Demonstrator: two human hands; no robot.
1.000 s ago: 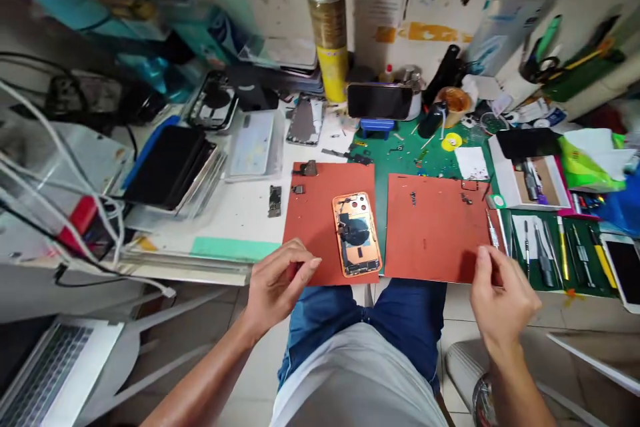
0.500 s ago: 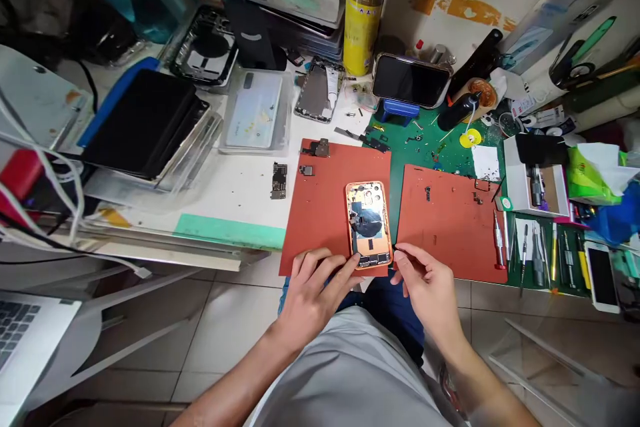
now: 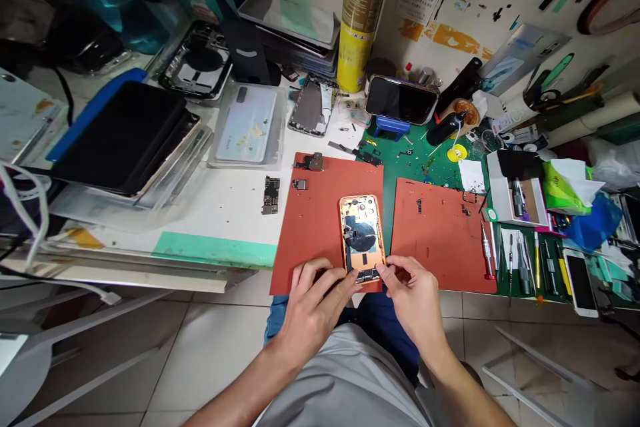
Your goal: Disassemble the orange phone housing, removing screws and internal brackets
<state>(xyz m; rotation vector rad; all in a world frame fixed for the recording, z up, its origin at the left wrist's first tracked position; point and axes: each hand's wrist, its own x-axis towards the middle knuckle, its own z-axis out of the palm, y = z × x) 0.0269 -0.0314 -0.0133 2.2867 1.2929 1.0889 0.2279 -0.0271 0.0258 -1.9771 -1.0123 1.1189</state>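
Note:
An opened orange phone housing (image 3: 363, 259) lies on the left reddish-brown mat (image 3: 310, 233), with dark parts inside and along its lower edge. My left hand (image 3: 314, 300) rests at the housing's lower left corner, fingers stretched out and their tips touching it. On the other side, my right hand (image 3: 413, 290) has its thumb and index finger pinched together at the lower right corner. Whatever lies between those fingertips is too small to make out. Near the mat's upper left corner sit a camera module (image 3: 314, 161) and a smaller part (image 3: 299, 184).
A logic board (image 3: 271, 195) lies left of the mat. A second mat (image 3: 443, 240) holds tiny parts, with screwdrivers (image 3: 537, 263) at its right. Behind stand a spray can (image 3: 361, 20) and a propped phone (image 3: 401, 100). Stacked black cases (image 3: 120, 137) sit left.
My right hand has moved in from beside the housing to touch its lower right corner. The whole view has shifted, so the bench appears lower and slightly to the left.

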